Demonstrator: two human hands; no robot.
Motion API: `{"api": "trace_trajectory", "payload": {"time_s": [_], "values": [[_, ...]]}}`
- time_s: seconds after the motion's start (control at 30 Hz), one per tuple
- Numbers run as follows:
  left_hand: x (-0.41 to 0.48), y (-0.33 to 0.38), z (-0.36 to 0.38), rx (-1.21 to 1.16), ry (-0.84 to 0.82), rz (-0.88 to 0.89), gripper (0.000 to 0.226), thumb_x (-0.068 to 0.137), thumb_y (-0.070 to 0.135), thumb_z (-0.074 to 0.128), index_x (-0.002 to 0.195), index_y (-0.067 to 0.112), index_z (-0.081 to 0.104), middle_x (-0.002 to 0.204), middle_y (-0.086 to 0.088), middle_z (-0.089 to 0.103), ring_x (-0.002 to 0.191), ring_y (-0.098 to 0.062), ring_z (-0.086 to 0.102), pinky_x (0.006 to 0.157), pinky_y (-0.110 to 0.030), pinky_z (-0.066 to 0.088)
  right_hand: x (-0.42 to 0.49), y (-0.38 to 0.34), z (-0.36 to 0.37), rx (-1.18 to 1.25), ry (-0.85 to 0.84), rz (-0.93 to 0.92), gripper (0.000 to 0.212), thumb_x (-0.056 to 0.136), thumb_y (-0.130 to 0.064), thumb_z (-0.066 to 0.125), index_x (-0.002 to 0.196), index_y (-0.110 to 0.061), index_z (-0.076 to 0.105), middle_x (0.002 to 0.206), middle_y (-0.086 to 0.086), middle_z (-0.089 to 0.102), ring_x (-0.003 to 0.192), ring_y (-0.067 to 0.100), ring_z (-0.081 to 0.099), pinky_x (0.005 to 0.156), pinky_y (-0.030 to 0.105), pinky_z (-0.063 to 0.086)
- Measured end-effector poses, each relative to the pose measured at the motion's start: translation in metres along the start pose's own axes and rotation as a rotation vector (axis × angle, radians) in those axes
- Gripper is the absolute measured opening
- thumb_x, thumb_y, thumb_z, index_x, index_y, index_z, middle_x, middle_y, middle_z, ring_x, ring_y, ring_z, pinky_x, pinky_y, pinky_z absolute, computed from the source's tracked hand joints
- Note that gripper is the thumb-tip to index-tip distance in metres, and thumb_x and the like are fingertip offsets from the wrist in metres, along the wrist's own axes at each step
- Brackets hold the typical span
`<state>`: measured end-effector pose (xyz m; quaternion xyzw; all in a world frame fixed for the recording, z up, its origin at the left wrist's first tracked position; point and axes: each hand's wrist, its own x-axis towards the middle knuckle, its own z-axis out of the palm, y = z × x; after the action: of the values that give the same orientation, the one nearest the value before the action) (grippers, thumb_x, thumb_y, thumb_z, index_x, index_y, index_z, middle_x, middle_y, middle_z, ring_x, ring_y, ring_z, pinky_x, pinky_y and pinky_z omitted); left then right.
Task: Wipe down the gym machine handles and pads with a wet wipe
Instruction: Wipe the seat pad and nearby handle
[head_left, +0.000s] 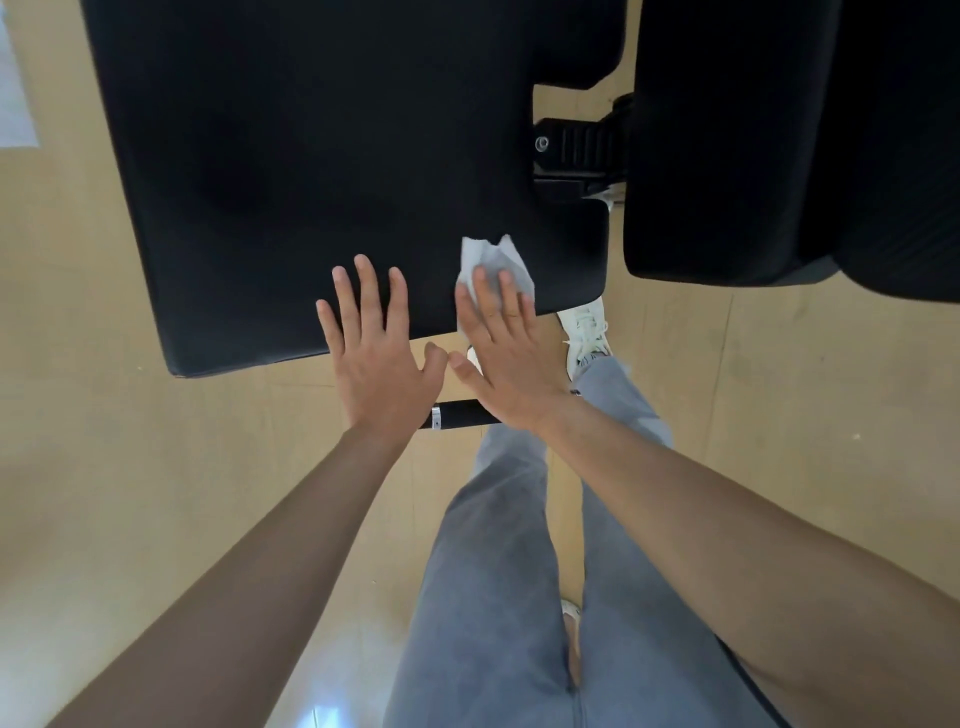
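Wipe (493, 260) lies on pad (311, 156) beneath right grip (506, 358) — fingers (511, 304) straight, seemingly pressing it; left grip (376, 358) splayed, empty.

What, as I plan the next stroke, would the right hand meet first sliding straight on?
Past the wipe, probably only bare pad; the bracket lies right of where the right hand points.

Head camera looks steeply down, close above pad (337, 171).
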<state>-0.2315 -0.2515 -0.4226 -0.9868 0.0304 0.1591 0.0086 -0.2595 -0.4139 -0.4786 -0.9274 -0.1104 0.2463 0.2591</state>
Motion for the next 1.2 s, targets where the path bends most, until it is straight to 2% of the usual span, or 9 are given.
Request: {"api": "trace_trajectory", "payload": {"time_s": [0.13,0.4,0.53,0.67,0.77,0.87,0.97,1.03,1.2], "values": [[0.0,-0.003,0.0,-0.028,0.006,0.007,0.083,0.086,0.037,0.051,0.161,0.013,0.025,0.171,-0.016,0.008,0.158,-0.038,0.001,0.127,-0.056,0.002,-0.003,0.034,-0.01,-0.041,-0.007,-0.043,0.068,0.11,-0.049,0.019,0.163,-0.016,-0.009,0.171,0.009,-0.015,0.157,0.025,-0.016,0.129,0.045,-0.002],[-0.001,-0.008,0.0,-0.002,-0.009,0.042,0.085,0.087,0.036,0.052,0.163,0.014,0.019,0.172,-0.015,0.004,0.158,-0.037,-0.002,0.127,-0.054,0.0,-0.014,0.039,-0.008,0.159,0.095,0.365,0.072,0.109,-0.039,0.03,0.163,-0.009,-0.007,0.17,0.015,-0.014,0.157,0.03,-0.015,0.129,0.045,0.009],[-0.001,-0.011,-0.002,-0.071,0.021,0.065,0.082,0.085,0.034,0.052,0.161,0.014,0.027,0.171,-0.015,0.009,0.158,-0.036,0.002,0.128,-0.053,0.002,-0.013,-0.001,0.004,0.106,0.083,0.167,0.071,0.107,-0.044,0.027,0.164,-0.011,-0.001,0.171,0.014,-0.01,0.157,0.033,-0.013,0.128,0.051,0.003],[-0.003,-0.019,-0.008,-0.22,0.027,0.102,0.073,0.089,0.028,0.052,0.159,0.016,0.035,0.171,-0.012,0.015,0.159,-0.034,0.002,0.129,-0.049,0.0,-0.007,-0.011,-0.001,0.069,0.112,-0.104,0.073,0.1,-0.011,0.05,0.163,-0.014,0.015,0.172,0.01,0.01,0.158,0.032,0.001,0.127,0.051,0.019],[-0.007,-0.018,-0.012,-0.319,0.04,0.095,0.068,0.092,0.021,0.054,0.158,0.015,0.037,0.168,-0.008,0.025,0.159,-0.03,0.008,0.129,-0.048,0.002,-0.005,-0.003,-0.014,0.29,0.169,-0.111,0.075,0.092,0.011,0.049,0.16,-0.016,0.03,0.166,0.006,0.032,0.157,0.027,0.019,0.116,0.04,0.04],[-0.014,-0.006,-0.011,-0.362,0.105,0.18,0.061,0.092,0.015,0.058,0.152,0.011,0.046,0.163,-0.009,0.037,0.156,-0.03,0.022,0.128,-0.048,0.017,-0.007,0.006,-0.028,0.525,0.263,-0.011,0.069,0.091,0.018,0.047,0.154,-0.012,0.043,0.157,0.006,0.046,0.146,0.022,0.043,0.115,0.031,0.042],[-0.018,0.019,-0.005,-0.305,0.089,0.389,0.058,0.093,0.017,0.057,0.149,0.008,0.05,0.16,-0.013,0.041,0.152,-0.033,0.03,0.124,-0.05,0.026,-0.007,0.015,-0.042,0.514,0.332,0.111,0.06,0.091,0.015,0.046,0.144,-0.01,0.057,0.15,0.007,0.054,0.14,0.019,0.049,0.117,0.026,0.038],[-0.013,0.035,0.001,-0.133,-0.013,0.471,0.063,0.097,0.028,0.049,0.157,0.009,0.038,0.167,-0.012,0.028,0.157,-0.031,0.02,0.126,-0.051,0.02,-0.005,0.022,-0.048,0.471,0.315,0.164,0.055,0.092,0.011,0.046,0.141,-0.01,0.06,0.15,0.007,0.054,0.139,0.019,0.048,0.117,0.022,0.034],[-0.001,0.027,0.01,0.204,-0.104,0.372,0.073,0.105,0.051,0.03,0.164,0.013,0.009,0.173,-0.008,0.002,0.159,-0.025,-0.002,0.128,-0.053,0.007,0.005,0.032,-0.044,0.302,0.286,0.12,0.054,0.09,0.003,0.058,0.143,-0.009,0.057,0.156,0.011,0.047,0.145,0.029,0.039,0.119,0.041,0.036]]}}
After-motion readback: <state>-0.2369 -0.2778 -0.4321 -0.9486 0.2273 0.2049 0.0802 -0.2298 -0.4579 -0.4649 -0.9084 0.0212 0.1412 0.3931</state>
